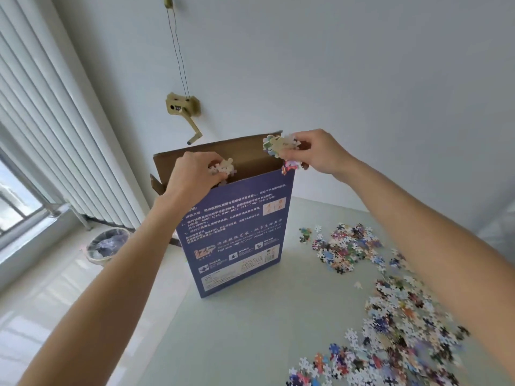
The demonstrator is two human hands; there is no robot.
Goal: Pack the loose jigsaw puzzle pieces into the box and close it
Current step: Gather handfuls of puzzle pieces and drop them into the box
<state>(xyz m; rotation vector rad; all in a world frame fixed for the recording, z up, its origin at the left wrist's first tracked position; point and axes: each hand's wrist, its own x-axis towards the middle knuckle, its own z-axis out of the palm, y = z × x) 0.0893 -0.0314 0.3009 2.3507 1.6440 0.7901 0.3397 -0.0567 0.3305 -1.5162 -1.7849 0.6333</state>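
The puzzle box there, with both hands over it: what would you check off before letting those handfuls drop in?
1. Box stands upright on the table: ok.
2. Top flap is folded back, mouth open: ok.
3. Left hand holds its pieces over the opening: ok.
4. Right hand holds its clump of pieces over the opening: not ok, it sits at the right corner edge, so some could fall outside.
5. Room left inside the box: cannot tell, the inside is hidden.
6. Loose pieces left on the table: not ok, many remain.
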